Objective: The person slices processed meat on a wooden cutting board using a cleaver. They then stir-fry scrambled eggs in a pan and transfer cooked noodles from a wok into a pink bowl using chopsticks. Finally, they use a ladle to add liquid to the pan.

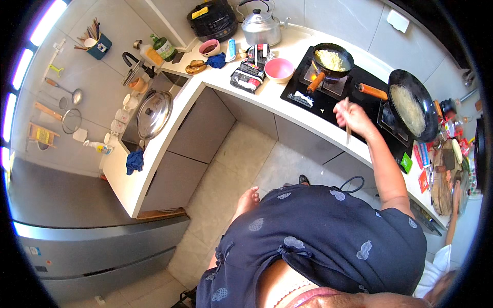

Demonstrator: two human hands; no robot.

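Observation:
My right hand [353,117] is closed around wooden chopsticks [348,134] above the front edge of the black gas hob [296,90]. Beyond it, a small black frying pan [348,68] holds scrambled egg [330,60]. An orange flame shows beside the pan's wooden handle [316,82]. To the right stands a black wok [427,127] with pale translucent noodles [407,107] inside, its wooden handle [372,91] pointing towards the small pan. My left hand [248,200] hangs low by my body over the floor, fingers loosely curled apart, with no object visible in it.
A pink bowl [279,70], black packets [247,77] and a kettle [262,29] stand left of the hob. A pot lid [155,115] leans at the sink. At right, another person's hand [457,186] is over a wooden chopping board [439,192] with food on it.

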